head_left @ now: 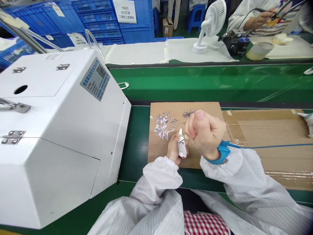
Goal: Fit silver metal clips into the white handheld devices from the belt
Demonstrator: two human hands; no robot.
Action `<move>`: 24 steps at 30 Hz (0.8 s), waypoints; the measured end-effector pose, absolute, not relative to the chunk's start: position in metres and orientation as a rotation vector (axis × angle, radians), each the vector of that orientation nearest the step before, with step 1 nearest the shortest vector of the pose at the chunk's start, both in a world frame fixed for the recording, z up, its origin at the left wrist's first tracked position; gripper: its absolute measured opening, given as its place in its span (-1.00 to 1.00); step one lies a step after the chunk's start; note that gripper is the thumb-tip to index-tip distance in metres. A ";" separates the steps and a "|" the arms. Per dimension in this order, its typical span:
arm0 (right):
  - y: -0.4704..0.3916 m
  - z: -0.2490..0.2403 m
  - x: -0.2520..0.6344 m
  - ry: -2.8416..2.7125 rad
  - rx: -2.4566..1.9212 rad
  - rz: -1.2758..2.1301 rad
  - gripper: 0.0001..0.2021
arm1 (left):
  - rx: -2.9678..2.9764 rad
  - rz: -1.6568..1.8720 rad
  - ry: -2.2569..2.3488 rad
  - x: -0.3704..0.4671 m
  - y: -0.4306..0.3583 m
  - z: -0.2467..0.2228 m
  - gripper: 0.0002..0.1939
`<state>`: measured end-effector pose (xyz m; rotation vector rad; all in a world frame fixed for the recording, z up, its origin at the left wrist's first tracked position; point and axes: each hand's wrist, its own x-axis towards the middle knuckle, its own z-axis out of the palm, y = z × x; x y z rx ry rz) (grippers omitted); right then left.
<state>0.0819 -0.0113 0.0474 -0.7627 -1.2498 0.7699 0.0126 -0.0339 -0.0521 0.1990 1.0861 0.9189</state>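
My left hand point(174, 148) is closed around a small white plastic piece point(182, 147) with a narrow tapered tip pointing away from me and a dark mark across its middle. Just above and right of it, my right hand point(205, 132) is curled tight, thumb up, a blue wrist strap point(222, 152) around the wrist. Whatever its fingers grip, if anything, is hidden. Beyond my left hand, a pile of small shiny metal parts point(162, 125) lies spread on a cardboard sheet point(156, 153). A smaller heap of darker metal parts point(187, 114) sits behind my right hand.
A large white machine point(80, 130) stands at left. A green conveyor belt point(186, 83) runs behind the cardboard, carrying a small white-edged board point(123, 85). More taped cardboard point(269, 130) lies right, under the strap's blue cord point(276, 146). A co-worker's hand point(260, 20) works across the belt, near a white fan point(215, 18).
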 end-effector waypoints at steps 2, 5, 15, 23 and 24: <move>-0.010 0.051 0.084 -1.164 -0.760 0.780 -0.49 | 0.220 0.896 1.029 0.011 -0.034 -0.050 -0.84; -0.009 0.057 0.088 -1.065 -0.713 0.800 -0.49 | 0.235 0.858 0.983 0.009 -0.033 -0.049 -0.85; -0.009 0.058 0.087 -1.063 -0.714 0.783 -0.48 | 0.239 0.862 0.961 0.009 -0.033 -0.050 -0.84; -0.009 0.063 0.094 -1.072 -0.732 0.779 -0.46 | 0.203 0.834 1.007 0.009 -0.032 -0.048 -0.79; -0.009 0.063 0.094 -1.073 -0.752 0.781 -0.46 | 0.202 0.837 0.999 0.009 -0.032 -0.048 -0.77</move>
